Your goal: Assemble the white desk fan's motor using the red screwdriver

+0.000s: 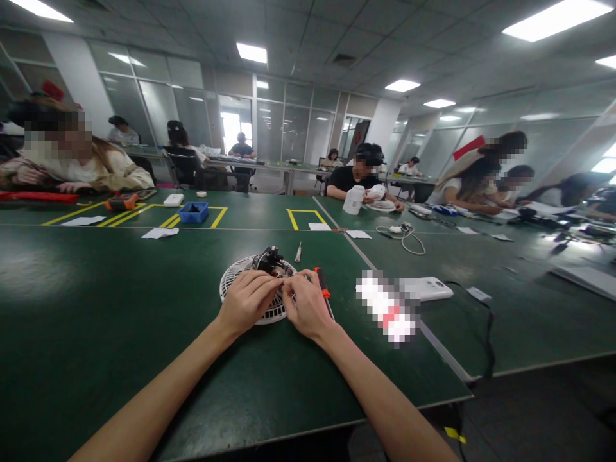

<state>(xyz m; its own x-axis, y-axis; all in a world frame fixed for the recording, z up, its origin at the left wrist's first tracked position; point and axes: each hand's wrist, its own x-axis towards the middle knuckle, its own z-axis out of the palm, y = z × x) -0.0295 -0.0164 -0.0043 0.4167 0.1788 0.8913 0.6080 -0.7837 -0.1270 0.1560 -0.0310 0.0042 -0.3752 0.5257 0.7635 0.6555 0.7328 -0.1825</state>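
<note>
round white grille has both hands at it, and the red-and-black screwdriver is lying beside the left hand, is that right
Not quite: the head view shows the red-and-black screwdriver lying beside the right hand, not the left hand. Both hands are indeed at the round white grille.

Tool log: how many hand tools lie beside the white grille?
2: an orange-and-black screwdriver right of the right hand, a slim pale tool just beyond the grille. Others may be hidden.
</note>
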